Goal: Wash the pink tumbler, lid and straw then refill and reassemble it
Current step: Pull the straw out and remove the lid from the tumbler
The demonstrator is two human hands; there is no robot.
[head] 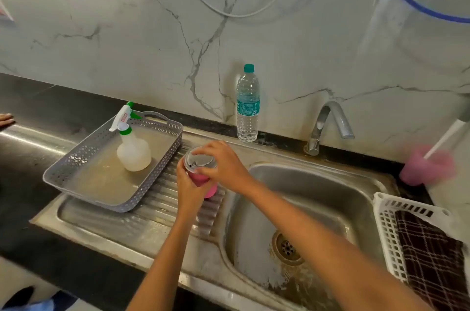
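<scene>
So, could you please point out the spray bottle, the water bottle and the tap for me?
spray bottle [133,153], head view, on its translucent body, in the grey tray.
water bottle [247,107], head view, on its green label.
tap [330,117], head view, on the bend of its metal spout.

Left hand [188,181] wrapped around upright body, fingers curled, forearm rising from below; right hand [223,163] arched over top, fingertips pressing rim, forearm extending from lower right.

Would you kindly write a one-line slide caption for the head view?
Both hands, left hand and right hand, grip the pink tumbler and its clear lid over the sink's drainboard.
</scene>
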